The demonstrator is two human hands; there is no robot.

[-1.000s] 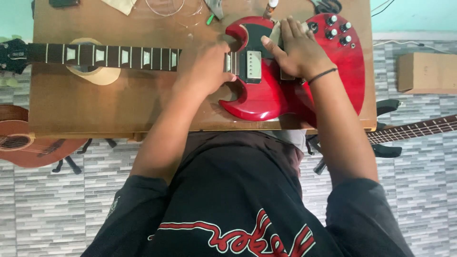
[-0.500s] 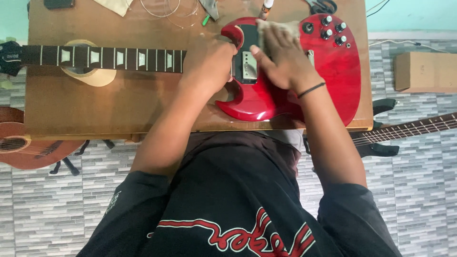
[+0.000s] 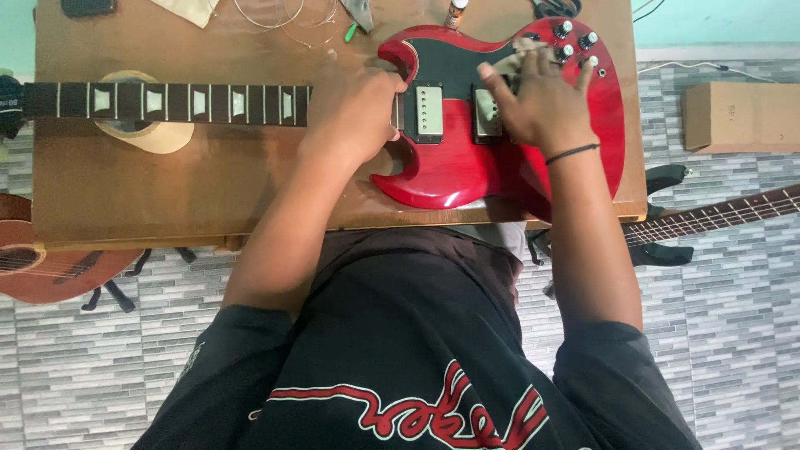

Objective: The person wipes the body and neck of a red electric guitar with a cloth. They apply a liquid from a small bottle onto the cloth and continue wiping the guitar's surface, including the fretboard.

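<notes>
Right hand (image 3: pixel 537 104) presses a cloth (image 3: pixel 510 62) flat-fingered on the red guitar (image 3: pixel 467 167); left hand (image 3: pixel 354 112) grips its neck joint.

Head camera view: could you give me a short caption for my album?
Left hand steadies a red electric guitar while right hand presses a cloth on it.

Both hands, left hand (image 3: pixel 354 108) and right hand (image 3: pixel 537 104), rest on a red guitar (image 3: pixel 450 167).

Cloth (image 3: pixel 510 63) mostly hidden — right hand (image 3: pixel 537 104) covers it.
</notes>
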